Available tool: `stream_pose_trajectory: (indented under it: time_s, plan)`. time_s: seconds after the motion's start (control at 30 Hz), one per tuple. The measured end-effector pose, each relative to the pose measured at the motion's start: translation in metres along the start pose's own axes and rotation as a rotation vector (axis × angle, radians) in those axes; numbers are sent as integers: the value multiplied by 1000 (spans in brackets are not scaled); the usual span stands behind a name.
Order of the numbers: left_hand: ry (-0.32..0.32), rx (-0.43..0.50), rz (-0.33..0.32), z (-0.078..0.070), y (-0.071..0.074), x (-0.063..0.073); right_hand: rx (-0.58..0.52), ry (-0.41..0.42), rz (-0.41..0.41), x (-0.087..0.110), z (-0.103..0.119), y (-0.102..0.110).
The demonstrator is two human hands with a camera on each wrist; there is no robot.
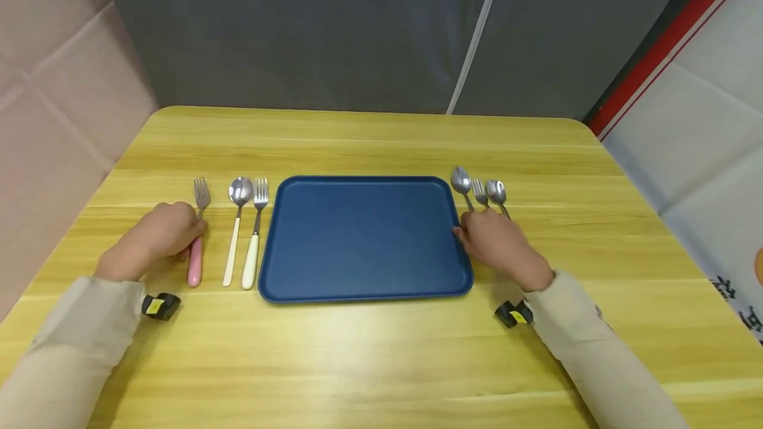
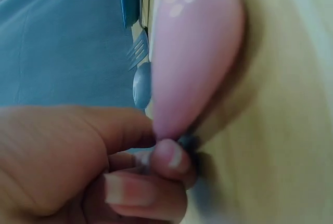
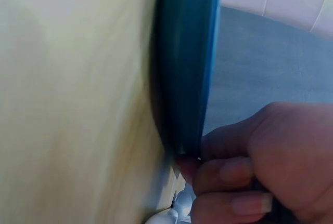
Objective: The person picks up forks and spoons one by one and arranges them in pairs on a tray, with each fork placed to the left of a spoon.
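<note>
At the left side of the table, my left hand (image 1: 163,230) pinches a pink-handled fork (image 1: 195,262) near the top of its handle. The fork's tines point away from me, and the handle looms large and pink (image 2: 197,47) in the left wrist view. A blue tray (image 1: 365,237) lies in the middle of the table. On its right edge, my right hand (image 1: 495,240) grips the rim between thumb and finger, as the right wrist view shows at the tray's edge (image 3: 190,68). Its other fingers are curled.
Between the fork and tray lie a white-handled spoon (image 1: 232,247) and a white-handled fork (image 1: 250,260). Beyond my right hand are a large spoon (image 1: 461,180), a small fork (image 1: 479,190) and another spoon (image 1: 495,190), their handles partly hidden. A grey curtain (image 1: 310,32) hangs behind the table.
</note>
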State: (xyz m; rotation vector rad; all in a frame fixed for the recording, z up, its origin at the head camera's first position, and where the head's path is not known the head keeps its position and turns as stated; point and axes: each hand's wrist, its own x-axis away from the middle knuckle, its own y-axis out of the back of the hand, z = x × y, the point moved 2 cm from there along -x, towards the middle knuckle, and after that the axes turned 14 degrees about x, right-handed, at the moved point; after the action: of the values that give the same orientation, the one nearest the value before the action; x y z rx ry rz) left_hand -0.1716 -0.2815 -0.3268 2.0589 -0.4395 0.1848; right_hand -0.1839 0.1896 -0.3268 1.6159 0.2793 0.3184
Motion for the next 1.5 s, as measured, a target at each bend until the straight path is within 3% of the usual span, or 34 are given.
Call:
stream_pose_trajectory:
  time_s: [0.37, 0.7, 0.97, 1.13, 1.3, 1.5]
  plan:
    - [-6, 58, -102, 0, 10, -2, 47, 4, 37, -2, 1, 1]
    - [-39, 69, -92, -40, 15, -16, 41, -43, 97, -6, 2, 3]
    - [-89, 38, -60, -74, -2, -38, 41, -59, 117, -6, 4, -1]
    - [-122, 23, -33, -90, -16, -44, 30, -53, 97, -7, 6, -1]
    - [-106, 33, -32, -102, -27, -47, 20, -47, 85, -9, 7, 1]
    - [-44, -26, -37, -110, -35, -52, 22, -40, 75, -11, 8, 1]
